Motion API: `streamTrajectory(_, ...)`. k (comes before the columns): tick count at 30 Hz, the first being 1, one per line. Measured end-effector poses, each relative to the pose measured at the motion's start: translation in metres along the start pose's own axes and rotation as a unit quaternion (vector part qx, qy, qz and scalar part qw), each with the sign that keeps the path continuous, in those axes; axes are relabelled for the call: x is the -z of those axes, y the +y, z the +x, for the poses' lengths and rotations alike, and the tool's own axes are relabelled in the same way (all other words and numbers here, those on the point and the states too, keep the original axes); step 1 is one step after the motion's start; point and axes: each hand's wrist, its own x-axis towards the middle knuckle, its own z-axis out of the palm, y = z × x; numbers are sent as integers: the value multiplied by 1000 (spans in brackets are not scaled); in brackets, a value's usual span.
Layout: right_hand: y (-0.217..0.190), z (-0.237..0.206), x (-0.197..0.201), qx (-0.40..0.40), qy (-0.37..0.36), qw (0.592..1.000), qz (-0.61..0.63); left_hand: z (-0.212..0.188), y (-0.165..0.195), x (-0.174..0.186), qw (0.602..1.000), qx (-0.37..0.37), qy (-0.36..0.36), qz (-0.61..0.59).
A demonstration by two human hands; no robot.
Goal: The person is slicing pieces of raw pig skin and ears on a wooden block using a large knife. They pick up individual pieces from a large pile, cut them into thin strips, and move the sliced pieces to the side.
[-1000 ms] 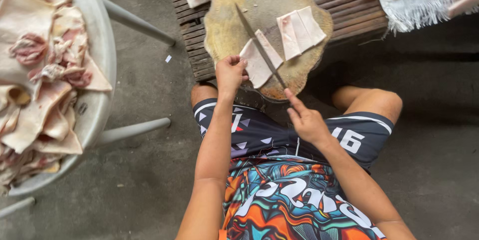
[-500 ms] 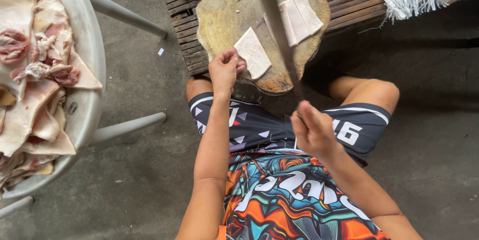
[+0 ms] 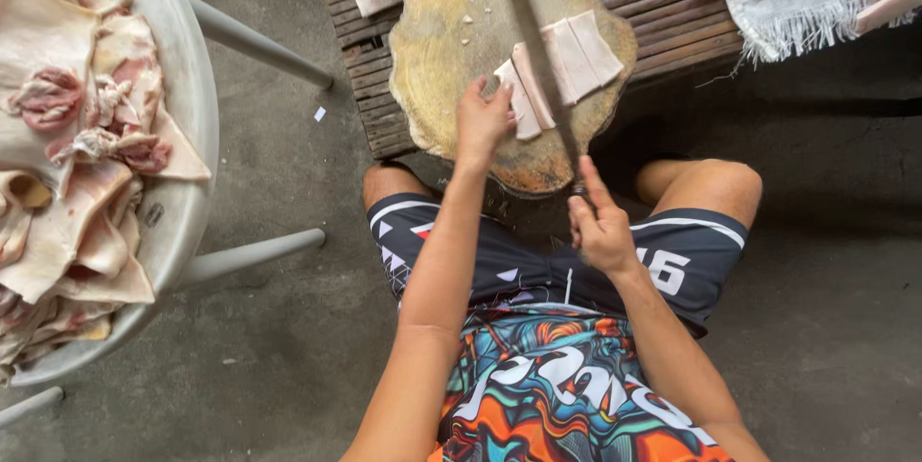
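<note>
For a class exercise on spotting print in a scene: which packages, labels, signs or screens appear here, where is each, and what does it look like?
No packages, signs or screens are in view.
Shorts: on the person's lap, dark with white printed figures and white triangles.
Shirt: bottom centre, bright orange, teal and white lettering-style pattern.
Small white scrap: on the concrete floor left of the round chopping board; too small to tell whether it is a label.

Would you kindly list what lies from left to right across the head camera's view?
Big metal bowl of raw meat scraps → left hand → strips of pork skin on the round chopping block → right hand holding the knife → fringed cloth.
</note>
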Motion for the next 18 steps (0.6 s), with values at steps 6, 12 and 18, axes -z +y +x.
streamTrajectory(6,23,10,44,126,78,977,151,-7,64,-94,912,-5,84,400)
streamTrajectory(12,39,21,61,148,91,970,167,-3,79,-148,822,-21,118,556)
streamTrajectory(18,32,26,57,64,68,984,149,27,47,-115,852,-88,91,508)
